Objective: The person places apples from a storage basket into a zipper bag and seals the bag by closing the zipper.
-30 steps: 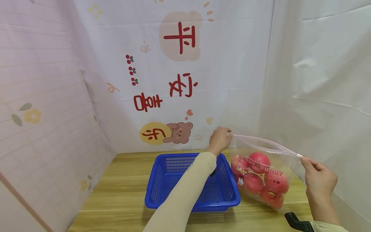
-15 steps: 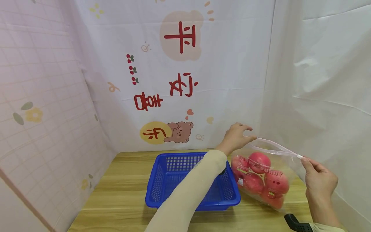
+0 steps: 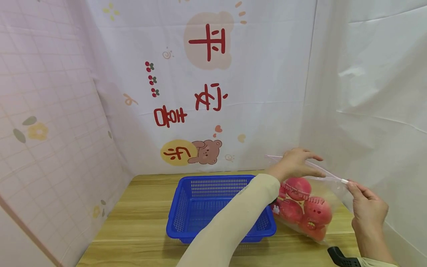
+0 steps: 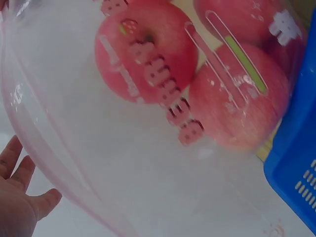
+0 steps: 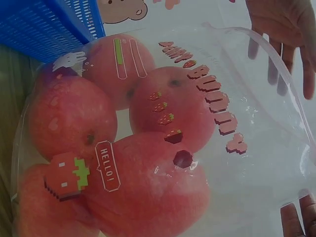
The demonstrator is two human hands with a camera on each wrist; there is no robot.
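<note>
A clear zip bag (image 3: pixel 328 193) printed with pink letters stands on the table beside the basket, holding several red apples (image 3: pixel 298 188). At the right end of its pink zip edge, my right hand (image 3: pixel 369 205) pinches the corner by the white slider (image 3: pixel 344 181). My left hand (image 3: pixel 297 163) is over the bag's mouth, thumb and fingers spread with nothing between them. The left wrist view has that left hand (image 4: pixel 22 192) just outside the curved zip edge. In the right wrist view, only fingertips of the right hand (image 5: pixel 298 217) show at the bag's edge.
A blue plastic basket (image 3: pixel 174 213) with slotted walls stands left of the bag, partly hidden by my left sleeve (image 3: pixel 227 226). Both rest on a wood-grain table (image 3: pixel 130 218). White printed cloth (image 3: pixel 267 74) hangs behind and at the sides.
My left hand has let go of the bag's far left corner and moved right along the zip edge, over the mouth. The right hand stays at its corner.
</note>
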